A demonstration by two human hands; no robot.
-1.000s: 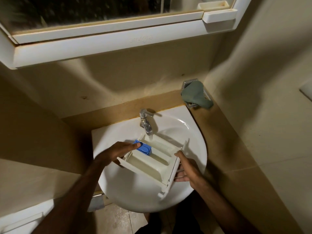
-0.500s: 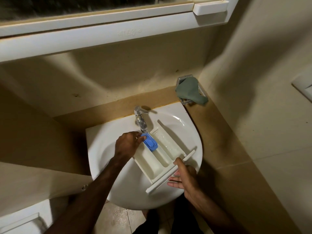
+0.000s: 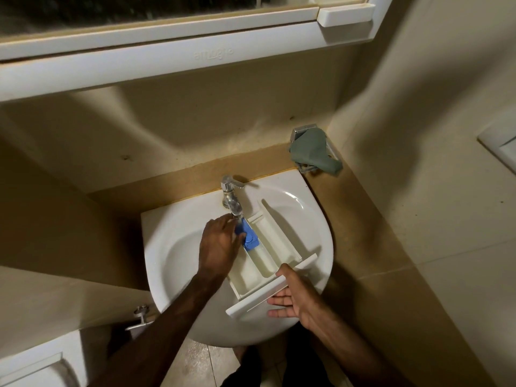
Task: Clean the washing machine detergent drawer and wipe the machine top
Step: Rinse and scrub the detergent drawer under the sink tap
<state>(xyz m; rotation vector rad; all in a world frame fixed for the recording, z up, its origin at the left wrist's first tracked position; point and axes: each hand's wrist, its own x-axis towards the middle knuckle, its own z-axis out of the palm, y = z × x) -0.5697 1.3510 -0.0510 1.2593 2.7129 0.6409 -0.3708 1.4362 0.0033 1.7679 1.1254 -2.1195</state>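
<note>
White plastic, the detergent drawer lies tilted in the sink, its far end under the tap and its front panel nearest the person. A blue insert sits in the drawer's left compartment, just under the tap's spout.

The left hand reaches in over the basin. Its fingers curl over the drawer's far left corner and the blue insert, touching the insert's left edge; whether they actually clasp it or only press against it cannot be told, because the back of the hand hides the fingertips.

The right hand is at the front panel. Its thumb lies over the panel's top edge and its fingers, stretched fairly straight, run beneath the panel, so the panel is pinched between thumb and fingers.

Beyond the fingers of the right hand, up and to the right on the ledge in the corner, a green cloth is draped over a metal holder. Far above both hands runs a white window frame.
</note>
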